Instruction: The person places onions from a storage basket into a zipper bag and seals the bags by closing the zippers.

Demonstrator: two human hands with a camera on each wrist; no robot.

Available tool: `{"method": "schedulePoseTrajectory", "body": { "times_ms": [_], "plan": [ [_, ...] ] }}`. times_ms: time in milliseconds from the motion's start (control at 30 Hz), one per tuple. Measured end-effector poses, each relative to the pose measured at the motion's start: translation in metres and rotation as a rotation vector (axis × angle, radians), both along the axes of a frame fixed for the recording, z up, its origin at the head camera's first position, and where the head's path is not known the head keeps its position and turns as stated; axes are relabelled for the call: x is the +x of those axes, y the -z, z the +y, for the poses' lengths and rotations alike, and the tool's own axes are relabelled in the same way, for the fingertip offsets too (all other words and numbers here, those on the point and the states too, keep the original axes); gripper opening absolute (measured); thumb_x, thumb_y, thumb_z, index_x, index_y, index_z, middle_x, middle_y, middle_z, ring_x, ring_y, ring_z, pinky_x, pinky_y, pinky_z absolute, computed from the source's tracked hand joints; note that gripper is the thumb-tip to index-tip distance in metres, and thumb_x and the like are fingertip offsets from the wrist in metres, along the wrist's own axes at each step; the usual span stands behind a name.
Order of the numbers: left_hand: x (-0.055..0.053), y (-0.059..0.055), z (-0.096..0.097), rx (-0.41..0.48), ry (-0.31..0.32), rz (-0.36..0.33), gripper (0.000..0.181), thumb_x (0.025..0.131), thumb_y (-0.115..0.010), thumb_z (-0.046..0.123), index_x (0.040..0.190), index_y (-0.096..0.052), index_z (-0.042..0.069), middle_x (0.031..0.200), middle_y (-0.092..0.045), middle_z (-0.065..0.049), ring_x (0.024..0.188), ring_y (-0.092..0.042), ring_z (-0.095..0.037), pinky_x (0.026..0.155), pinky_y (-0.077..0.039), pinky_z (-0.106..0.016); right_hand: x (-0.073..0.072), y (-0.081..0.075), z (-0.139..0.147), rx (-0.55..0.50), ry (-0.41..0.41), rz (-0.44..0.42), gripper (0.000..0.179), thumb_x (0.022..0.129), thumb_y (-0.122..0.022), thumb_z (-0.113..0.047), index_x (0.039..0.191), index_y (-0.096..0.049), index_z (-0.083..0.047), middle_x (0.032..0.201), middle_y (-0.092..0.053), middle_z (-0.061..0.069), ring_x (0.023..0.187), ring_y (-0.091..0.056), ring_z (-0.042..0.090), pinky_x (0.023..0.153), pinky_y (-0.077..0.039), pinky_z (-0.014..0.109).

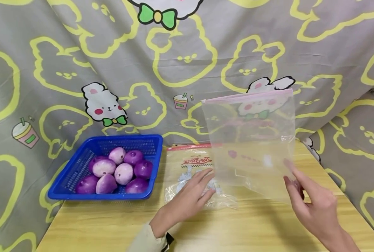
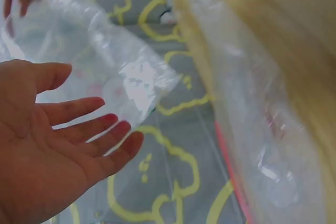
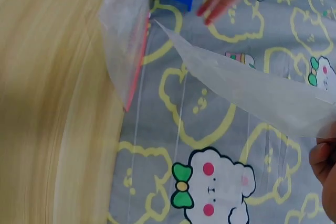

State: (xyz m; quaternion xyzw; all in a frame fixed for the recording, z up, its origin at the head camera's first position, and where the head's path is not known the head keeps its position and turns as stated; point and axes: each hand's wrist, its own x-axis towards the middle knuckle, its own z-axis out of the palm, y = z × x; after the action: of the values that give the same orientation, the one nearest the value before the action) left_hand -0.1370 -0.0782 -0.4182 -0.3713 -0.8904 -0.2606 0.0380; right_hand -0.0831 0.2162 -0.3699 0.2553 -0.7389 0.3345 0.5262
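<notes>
My right hand [image 1: 316, 206] pinches the side edge of a clear zip bag [image 1: 253, 140] and holds it upright above the table, its pink zip strip at the top. My left hand [image 1: 190, 194] has its fingers spread and holds nothing; in the left wrist view its palm and fingers [image 2: 79, 135] overlap the raised bag. Under and behind that hand, a second zip bag [image 1: 187, 157] with a red zip strip and printed lettering lies flat on the table. The right wrist view shows the raised bag [image 3: 252, 87] nearly edge-on, with the right fingertips at its lower corner.
A blue plastic basket [image 1: 157, 164] with several purple onions [image 1: 124, 174] stands at the left of the wooden table [image 1: 111, 224]. Behind the table hangs a grey curtain [image 1: 136, 66] with yellow cartoon outlines, which also runs along the right side.
</notes>
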Motion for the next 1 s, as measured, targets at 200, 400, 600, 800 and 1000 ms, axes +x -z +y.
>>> {"method": "schedulePoseTrajectory", "body": {
  "times_ms": [200,400,600,800,1000],
  "plan": [
    [-0.005,-0.024,-0.019,0.241,-0.001,-0.121,0.048,0.106,-0.048,0.027,0.151,-0.041,0.013,0.155,-0.041,-0.004,0.138,-0.044,-0.020,0.113,-0.035,-0.042,-0.006,0.004,-0.016,0.031,-0.047,0.097,0.034,0.100,-0.059,-0.021,0.108,-0.070,0.011,0.057,-0.037,-0.005,0.052,-0.029,0.000,0.053,-0.018,0.012],
    [-0.009,-0.043,-0.034,0.495,0.024,-0.222,0.037,0.106,-0.048,0.018,0.142,-0.053,0.014,0.142,-0.056,-0.001,0.124,-0.057,-0.016,0.096,-0.052,-0.037,-0.007,0.003,-0.031,0.077,-0.094,0.173,0.030,0.101,-0.056,-0.017,0.108,-0.071,0.009,0.056,-0.033,-0.007,0.050,-0.022,-0.002,0.050,-0.014,0.013],
    [-0.009,-0.059,-0.042,0.740,0.075,-0.396,0.037,0.110,-0.034,0.019,0.134,-0.056,0.001,0.132,-0.063,-0.012,0.118,-0.061,-0.029,0.090,-0.055,-0.041,-0.009,0.002,-0.041,0.170,-0.060,0.265,0.028,0.101,-0.052,-0.013,0.113,-0.073,0.001,0.054,-0.031,-0.008,0.049,-0.017,0.000,0.044,-0.013,0.013],
    [-0.009,-0.076,-0.048,0.918,0.092,-0.565,0.051,0.111,-0.026,0.030,0.131,-0.054,-0.008,0.128,-0.061,-0.027,0.116,-0.061,-0.043,0.084,-0.056,-0.049,-0.011,0.000,-0.047,0.236,-0.079,0.322,0.028,0.099,-0.050,-0.008,0.113,-0.073,-0.001,0.055,-0.031,-0.006,0.049,-0.017,0.002,0.044,-0.012,0.013],
    [-0.009,-0.085,-0.055,1.014,0.036,-0.678,0.059,0.110,-0.025,0.040,0.123,-0.056,-0.009,0.117,-0.066,-0.027,0.106,-0.068,-0.037,0.079,-0.059,-0.043,-0.013,0.006,-0.047,0.358,-0.109,0.302,0.034,0.096,-0.044,-0.001,0.115,-0.072,-0.003,0.058,-0.031,-0.006,0.053,-0.014,0.003,0.047,-0.011,0.013]
  ]
}}
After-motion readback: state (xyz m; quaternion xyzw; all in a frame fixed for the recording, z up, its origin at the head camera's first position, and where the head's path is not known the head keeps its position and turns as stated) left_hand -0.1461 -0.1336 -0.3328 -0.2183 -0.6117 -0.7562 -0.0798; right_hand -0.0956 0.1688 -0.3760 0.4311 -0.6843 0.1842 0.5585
